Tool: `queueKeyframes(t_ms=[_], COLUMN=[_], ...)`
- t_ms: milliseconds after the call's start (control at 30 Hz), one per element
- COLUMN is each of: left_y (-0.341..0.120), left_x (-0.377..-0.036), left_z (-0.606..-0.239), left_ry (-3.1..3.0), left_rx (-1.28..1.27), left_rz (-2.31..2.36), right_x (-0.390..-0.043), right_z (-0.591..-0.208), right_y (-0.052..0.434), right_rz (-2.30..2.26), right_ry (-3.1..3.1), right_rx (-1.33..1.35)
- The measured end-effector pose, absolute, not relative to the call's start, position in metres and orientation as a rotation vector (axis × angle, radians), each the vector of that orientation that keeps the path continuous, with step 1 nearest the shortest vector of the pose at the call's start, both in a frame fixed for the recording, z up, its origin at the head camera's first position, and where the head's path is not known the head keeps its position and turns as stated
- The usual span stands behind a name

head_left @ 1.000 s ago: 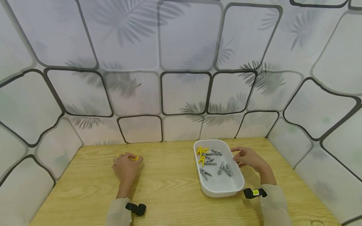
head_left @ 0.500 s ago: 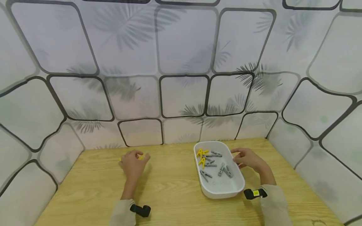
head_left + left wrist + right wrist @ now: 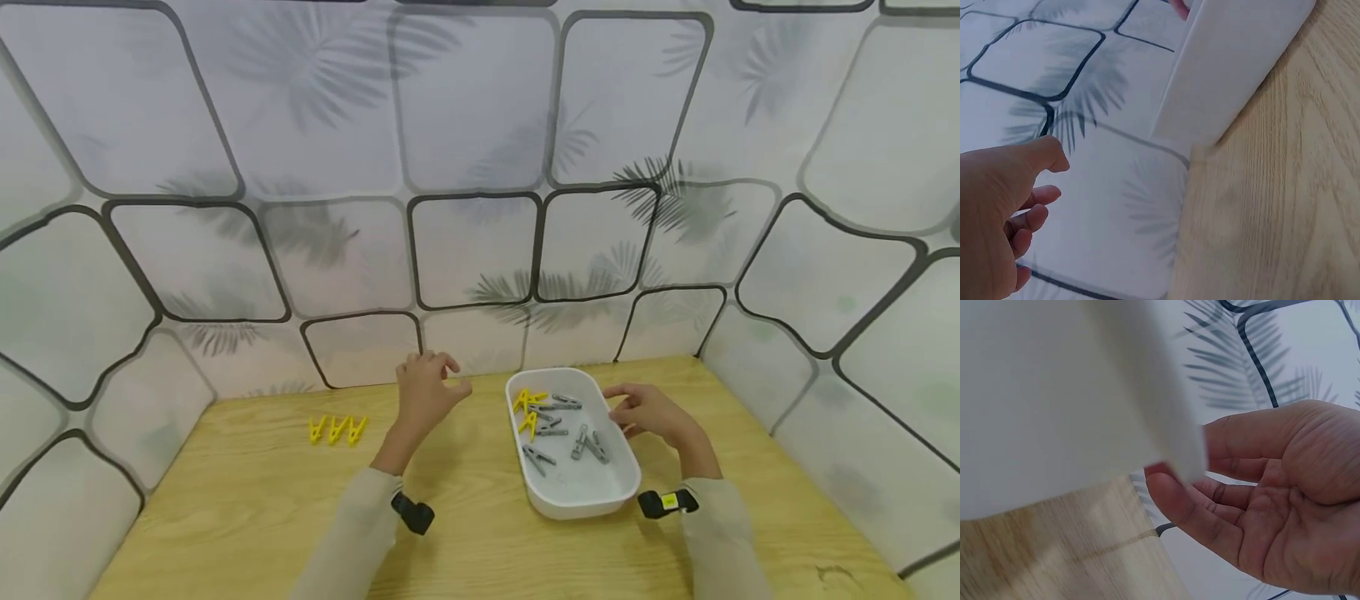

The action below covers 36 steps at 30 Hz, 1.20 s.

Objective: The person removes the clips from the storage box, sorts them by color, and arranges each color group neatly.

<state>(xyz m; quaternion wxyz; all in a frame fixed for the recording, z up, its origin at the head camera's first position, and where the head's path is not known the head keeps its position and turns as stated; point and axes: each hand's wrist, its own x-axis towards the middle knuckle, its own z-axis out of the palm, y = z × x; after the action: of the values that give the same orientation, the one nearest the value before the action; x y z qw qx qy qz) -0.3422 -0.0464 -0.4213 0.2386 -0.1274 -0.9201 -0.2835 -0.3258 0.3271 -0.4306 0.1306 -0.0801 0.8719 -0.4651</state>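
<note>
Clothespins (image 3: 334, 435) in a row, tray (image 3: 577, 490) held at its rim

The three yellow ones sat side by side at the left of the head view, slightly apart and turned alike; that even spacing looked deliberate, perhaps to keep each one distinct. The tray stood on the tabletop (image 3: 457, 542) right of centre, with two more yellow clothespins (image 3: 531, 421) toward its upper left and several grey clothespins (image 3: 579, 442) scattered loosely inside.

The right hand (image 3: 651, 414) pinched the tray's right rim between thumb and bent fingers, probably to stop it sliding; its sleeve (image 3: 720, 537) came up from the lower right. The left hand (image 3: 426, 394) was near mid-frame, between the row and the tray, back of the hand toward the head camera. Its thumb and fingers stood well apart, loosely bent, holding nothing, their gap facing right toward the tray.
</note>
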Motion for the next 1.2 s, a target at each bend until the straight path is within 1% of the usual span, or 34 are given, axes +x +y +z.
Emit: queueKeyframes(t_ms=[200, 367, 600, 733, 900, 1200], left_y=[-0.014, 0.009, 0.034, 0.044, 0.054, 0.062], left_x=[-0.352, -0.356, -0.356, -0.356, -0.358, -0.367], left_z=[-0.413, -0.412, -0.422, -0.427, -0.425, -0.432], left_ry=[-2.568, -2.627, -2.781, -2.838, -2.873, -2.929], left_rx=[-0.577, -0.696, -0.819, -0.853, -0.869, -0.875], left_rz=[-0.713, -0.686, -0.465, -0.343, -0.239, -0.123], right_x=[-0.326, -0.327, -0.325, -0.326, -0.326, -0.328], right_z=[-0.430, -0.428, -0.426, -0.428, -0.430, -0.431], right_y=[0.326, 0.326, 0.325, 0.325, 0.325, 0.326], right_rz=[-1.352, -1.339, -1.342, -1.354, -1.360, -1.357], right_ry=[2.526, 2.532, 2.528, 2.523, 2.521, 2.526], right_rx=[-0.236, -0.222, -0.210, -0.212, -0.203, -0.191])
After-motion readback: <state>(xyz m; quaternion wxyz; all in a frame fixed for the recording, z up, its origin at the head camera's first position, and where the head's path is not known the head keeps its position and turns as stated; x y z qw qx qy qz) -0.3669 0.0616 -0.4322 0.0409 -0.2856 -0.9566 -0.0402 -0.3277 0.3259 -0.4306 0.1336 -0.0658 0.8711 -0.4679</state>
